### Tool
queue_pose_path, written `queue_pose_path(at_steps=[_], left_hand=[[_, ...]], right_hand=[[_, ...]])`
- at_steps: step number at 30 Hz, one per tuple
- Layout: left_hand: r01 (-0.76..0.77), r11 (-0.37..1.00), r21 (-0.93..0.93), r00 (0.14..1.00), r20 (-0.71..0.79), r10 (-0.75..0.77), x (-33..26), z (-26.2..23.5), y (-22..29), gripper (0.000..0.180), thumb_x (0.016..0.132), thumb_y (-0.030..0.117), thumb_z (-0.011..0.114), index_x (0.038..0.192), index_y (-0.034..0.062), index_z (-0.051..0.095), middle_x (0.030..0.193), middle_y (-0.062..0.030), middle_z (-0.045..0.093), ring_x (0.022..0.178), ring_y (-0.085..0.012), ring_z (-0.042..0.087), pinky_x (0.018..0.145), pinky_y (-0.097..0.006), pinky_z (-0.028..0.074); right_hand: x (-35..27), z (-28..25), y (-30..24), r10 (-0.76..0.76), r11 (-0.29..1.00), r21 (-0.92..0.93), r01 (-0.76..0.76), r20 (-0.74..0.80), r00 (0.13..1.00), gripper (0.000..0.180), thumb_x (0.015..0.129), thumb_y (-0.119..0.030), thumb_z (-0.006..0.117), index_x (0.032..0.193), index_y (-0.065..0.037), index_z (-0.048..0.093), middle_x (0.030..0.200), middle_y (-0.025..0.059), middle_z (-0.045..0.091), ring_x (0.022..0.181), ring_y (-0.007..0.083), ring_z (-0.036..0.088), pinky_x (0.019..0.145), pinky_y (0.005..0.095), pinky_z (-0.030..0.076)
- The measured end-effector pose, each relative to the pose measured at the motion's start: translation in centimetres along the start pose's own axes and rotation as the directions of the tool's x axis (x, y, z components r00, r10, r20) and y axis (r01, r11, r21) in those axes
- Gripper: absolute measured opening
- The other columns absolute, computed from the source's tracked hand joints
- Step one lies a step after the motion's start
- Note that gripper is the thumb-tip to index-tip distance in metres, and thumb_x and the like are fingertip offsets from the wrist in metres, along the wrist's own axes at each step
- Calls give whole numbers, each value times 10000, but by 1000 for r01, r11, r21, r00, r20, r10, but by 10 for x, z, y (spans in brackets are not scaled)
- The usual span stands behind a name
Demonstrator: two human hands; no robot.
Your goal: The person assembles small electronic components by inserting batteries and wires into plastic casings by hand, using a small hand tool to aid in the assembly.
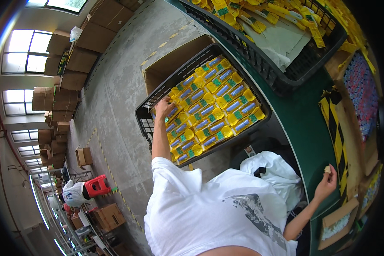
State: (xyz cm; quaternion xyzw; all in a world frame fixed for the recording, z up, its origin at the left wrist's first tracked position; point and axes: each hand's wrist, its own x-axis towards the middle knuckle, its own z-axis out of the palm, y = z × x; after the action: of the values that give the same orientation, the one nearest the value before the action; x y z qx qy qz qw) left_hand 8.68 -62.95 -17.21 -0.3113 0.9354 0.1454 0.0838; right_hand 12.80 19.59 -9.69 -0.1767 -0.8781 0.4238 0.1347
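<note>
A black plastic crate holds rows of yellow packs, each with a blue cylinder and a small green patch. My left hand reaches over the crate's left side, its bent fingers closed at a yellow pack near the corner; the fingertips are partly hidden. My right hand is off to the right, above the green tabletop, with its fingers loosely bent and apart. A beige cover sits on one of its fingertips. I see nothing else in that hand.
Another black crate, with loose yellow pieces, stands on the table. Beyond it is a box of pink and blue cylinders. An open cardboard box lies behind the near crate. A red stool and a person are far left.
</note>
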Motion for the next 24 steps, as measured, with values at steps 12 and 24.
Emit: queue_pose_path(at_steps=[12,24], left_hand=[[-275,958,-85,903,-364,228,-22,6,-3,425,868,219,743,1248,28,755,1156,-175,747,1080,-351,710,954,-423,560],[-185,981,-65,943,-293,159,-85,3,-6,209,885,194,766,1019,36,788,965,-139,750,876,-300,722,802,-417,568]], right_hand=[[1,0,-1,19,1000,2,-19,31,999,251,1049,-95,627,1252,-5,745,1081,73,771,907,148,693,797,286,546],[1,-1,-4,-13,1000,29,13,18,1000,252,1041,-75,628,1252,-8,748,1070,83,771,885,155,695,774,294,547]])
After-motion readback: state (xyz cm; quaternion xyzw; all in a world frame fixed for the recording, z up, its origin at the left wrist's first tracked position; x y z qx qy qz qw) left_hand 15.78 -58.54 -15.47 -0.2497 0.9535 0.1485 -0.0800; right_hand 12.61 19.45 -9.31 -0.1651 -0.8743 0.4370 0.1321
